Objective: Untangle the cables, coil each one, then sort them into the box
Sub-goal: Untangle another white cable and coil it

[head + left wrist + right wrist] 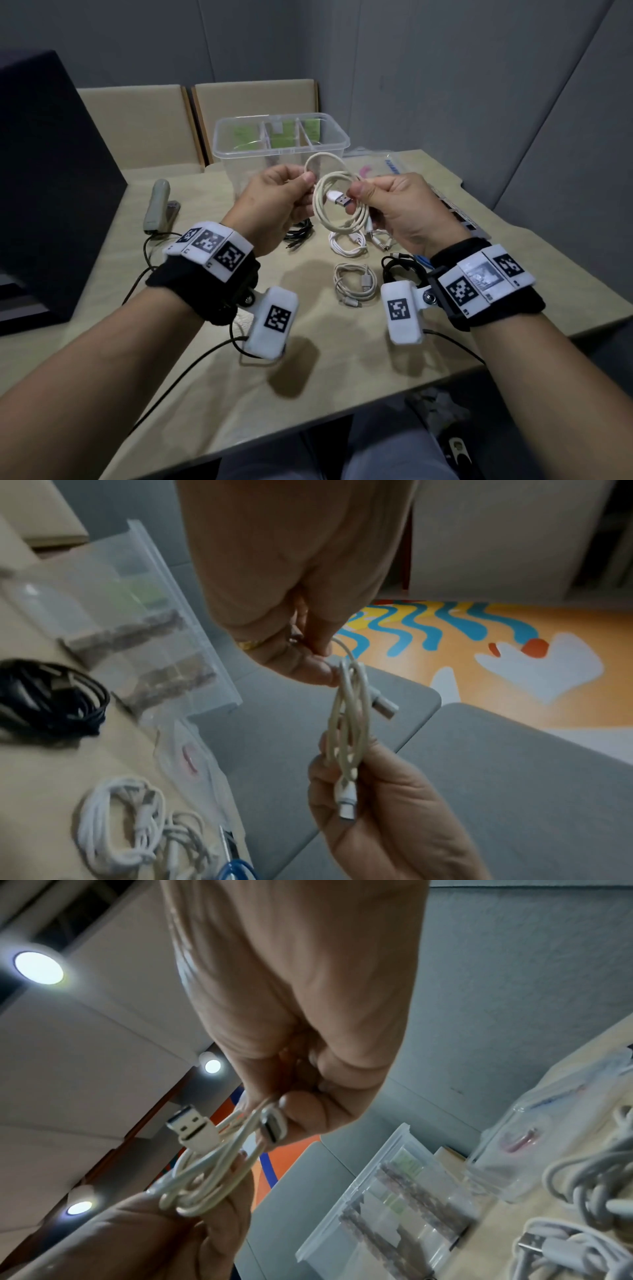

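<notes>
Far left of the tabletop: a grey stapler beside a dark monitor.

Left hand is raised above the tabletop, fingers curled, thumb and forefinger pinching a loop of the cream cable. Below and between the hands, a black cable bundle lies flat.

Behind the hands, at the far edge of the tabletop: the clear box, upright, with dividers forming compartments; green labels show through its far wall. What lies in each compartment I cannot tell.

Centre: the cream cable is wound in several loops, held in the air between both hands, in front of the box and not in it. Its USB-A plug points right, inside the coil.

Under the coil, on the tabletop: a white coiled cable; nearer the person, a second cream coil; right of that, a black coil, partly hidden by the right wrist camera.

Right hand: fingers curled round the coil's right side, thumb pressing the strands. The right wrist view shows the cable's small plug against the thumb.

Far right: a clear plastic bag lying flat.
</notes>
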The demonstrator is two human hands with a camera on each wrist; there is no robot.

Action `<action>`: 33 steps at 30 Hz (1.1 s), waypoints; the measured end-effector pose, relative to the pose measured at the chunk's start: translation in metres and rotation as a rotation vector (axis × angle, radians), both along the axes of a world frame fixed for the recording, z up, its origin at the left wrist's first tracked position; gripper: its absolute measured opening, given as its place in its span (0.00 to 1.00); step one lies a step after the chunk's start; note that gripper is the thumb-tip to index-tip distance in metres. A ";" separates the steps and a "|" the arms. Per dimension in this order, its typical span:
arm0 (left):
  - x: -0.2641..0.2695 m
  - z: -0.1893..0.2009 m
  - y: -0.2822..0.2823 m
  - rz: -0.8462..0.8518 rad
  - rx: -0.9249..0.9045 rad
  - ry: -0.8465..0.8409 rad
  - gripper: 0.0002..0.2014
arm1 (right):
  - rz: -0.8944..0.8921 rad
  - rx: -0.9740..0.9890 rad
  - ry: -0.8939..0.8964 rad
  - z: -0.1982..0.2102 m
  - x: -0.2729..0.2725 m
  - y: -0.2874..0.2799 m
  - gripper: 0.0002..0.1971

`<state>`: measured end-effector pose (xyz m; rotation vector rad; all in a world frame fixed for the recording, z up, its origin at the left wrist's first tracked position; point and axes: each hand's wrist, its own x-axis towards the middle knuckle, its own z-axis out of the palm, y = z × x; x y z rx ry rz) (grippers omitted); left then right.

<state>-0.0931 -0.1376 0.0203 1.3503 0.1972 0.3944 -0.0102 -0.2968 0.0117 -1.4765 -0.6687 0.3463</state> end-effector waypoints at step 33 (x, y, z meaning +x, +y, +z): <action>-0.004 -0.003 -0.011 -0.225 0.078 0.413 0.10 | -0.290 -0.048 -0.155 -0.010 0.003 0.011 0.11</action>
